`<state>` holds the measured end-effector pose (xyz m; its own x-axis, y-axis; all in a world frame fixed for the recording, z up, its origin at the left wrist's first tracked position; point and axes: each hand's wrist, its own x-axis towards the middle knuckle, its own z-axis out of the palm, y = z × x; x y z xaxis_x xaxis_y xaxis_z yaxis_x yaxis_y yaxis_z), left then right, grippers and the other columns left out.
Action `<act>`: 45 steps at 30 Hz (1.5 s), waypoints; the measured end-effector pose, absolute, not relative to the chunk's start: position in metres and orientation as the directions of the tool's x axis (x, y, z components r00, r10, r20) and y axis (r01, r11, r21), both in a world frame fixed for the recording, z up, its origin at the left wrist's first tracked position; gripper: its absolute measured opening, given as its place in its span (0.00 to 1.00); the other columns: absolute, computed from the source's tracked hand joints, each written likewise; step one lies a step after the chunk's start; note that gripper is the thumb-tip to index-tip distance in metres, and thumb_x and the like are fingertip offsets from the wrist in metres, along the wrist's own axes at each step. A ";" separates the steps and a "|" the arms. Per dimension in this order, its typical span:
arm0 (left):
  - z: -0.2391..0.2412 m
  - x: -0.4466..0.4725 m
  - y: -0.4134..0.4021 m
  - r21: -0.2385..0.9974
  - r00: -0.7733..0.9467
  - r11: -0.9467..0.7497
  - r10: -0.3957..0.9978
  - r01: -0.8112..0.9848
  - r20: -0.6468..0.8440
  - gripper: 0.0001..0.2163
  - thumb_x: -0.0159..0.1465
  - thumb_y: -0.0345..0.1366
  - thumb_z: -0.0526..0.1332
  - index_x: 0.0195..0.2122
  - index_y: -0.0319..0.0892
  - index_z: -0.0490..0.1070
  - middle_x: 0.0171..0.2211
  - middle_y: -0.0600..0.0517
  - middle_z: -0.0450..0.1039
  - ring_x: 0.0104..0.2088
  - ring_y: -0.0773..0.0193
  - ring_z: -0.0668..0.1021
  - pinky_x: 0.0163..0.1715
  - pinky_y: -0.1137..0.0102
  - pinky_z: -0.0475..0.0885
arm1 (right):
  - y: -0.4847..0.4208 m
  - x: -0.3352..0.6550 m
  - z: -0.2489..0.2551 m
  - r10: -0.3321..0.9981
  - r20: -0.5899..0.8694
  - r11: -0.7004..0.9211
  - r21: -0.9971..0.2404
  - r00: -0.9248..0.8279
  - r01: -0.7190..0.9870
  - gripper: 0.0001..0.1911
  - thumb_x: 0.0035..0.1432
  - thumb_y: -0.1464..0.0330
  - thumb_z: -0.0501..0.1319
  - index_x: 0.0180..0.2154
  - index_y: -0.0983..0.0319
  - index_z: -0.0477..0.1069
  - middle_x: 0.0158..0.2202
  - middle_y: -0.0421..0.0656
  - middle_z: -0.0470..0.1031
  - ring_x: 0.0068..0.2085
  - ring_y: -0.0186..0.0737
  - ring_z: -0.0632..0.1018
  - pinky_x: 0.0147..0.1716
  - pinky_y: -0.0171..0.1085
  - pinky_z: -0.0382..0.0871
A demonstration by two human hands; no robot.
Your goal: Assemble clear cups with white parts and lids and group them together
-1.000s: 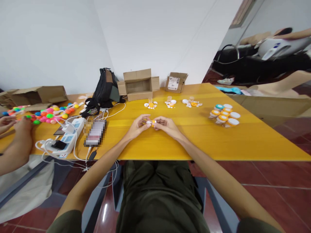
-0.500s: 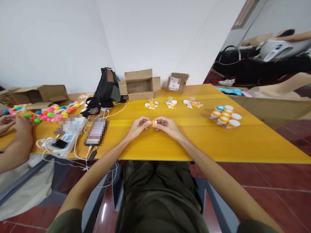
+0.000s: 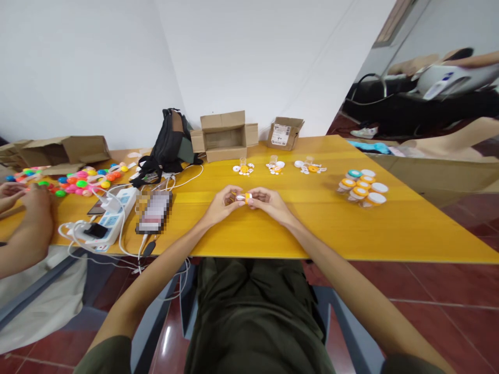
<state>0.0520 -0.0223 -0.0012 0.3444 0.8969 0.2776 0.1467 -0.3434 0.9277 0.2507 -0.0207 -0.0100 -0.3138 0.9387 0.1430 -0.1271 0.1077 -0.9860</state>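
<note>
A small clear jar (image 3: pixel 240 197) with white pieces in it lies sideways between my hands, just above the table. Its orange and white lid (image 3: pixel 248 198) faces right. My left hand (image 3: pixel 225 205) has thumb and fingers closed round the jar's body. The lid end is pinched by my right hand (image 3: pixel 268 204). Beyond my hands stand three clear open jars, one of them a jar (image 3: pixel 273 159) in the middle, each with a loose lid such as the orange lid (image 3: pixel 313 169) and small white pieces beside it.
Several lidded jars (image 3: pixel 362 188) cluster at the right of the table (image 3: pixel 312 234). Cardboard boxes (image 3: pixel 224 140) and a black backpack (image 3: pixel 167 137) stand at the back. At left are a power strip (image 3: pixel 113 221), cables, a phone (image 3: pixel 154 213), colourful balls (image 3: pixel 81 183) and another person's arm (image 3: pixel 33 228).
My left fingers have shifted, so more of the jar's clear body shows now. My right hand keeps its grip at the lid, almost unmoved.
</note>
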 end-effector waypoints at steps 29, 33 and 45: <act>-0.006 0.052 -0.021 0.845 0.362 -0.513 0.824 0.150 0.436 0.15 0.57 0.45 0.73 0.41 0.42 0.79 0.39 0.49 0.75 0.39 0.62 0.78 0.41 0.68 0.75 | -0.021 0.250 -0.011 0.925 0.152 0.151 -0.988 -0.349 -0.029 0.22 0.38 0.57 0.78 0.35 0.58 0.77 0.34 0.42 0.83 0.36 0.42 0.82 0.41 0.41 0.77; -0.005 0.051 -0.022 0.835 0.396 -0.535 0.799 0.128 0.452 0.14 0.58 0.43 0.73 0.41 0.42 0.79 0.40 0.49 0.75 0.41 0.62 0.79 0.42 0.67 0.75 | -0.022 0.250 -0.011 0.920 0.139 0.146 -0.989 -0.367 -0.009 0.20 0.41 0.55 0.76 0.33 0.59 0.78 0.33 0.42 0.83 0.33 0.41 0.81 0.39 0.41 0.77; -0.007 0.050 -0.022 0.797 0.414 -0.586 0.768 0.146 0.488 0.12 0.60 0.40 0.71 0.43 0.43 0.79 0.42 0.48 0.76 0.43 0.60 0.79 0.45 0.65 0.75 | -0.024 0.250 -0.008 0.894 0.177 0.218 -0.974 -0.413 0.054 0.24 0.49 0.45 0.70 0.31 0.60 0.78 0.28 0.42 0.80 0.30 0.38 0.78 0.35 0.39 0.76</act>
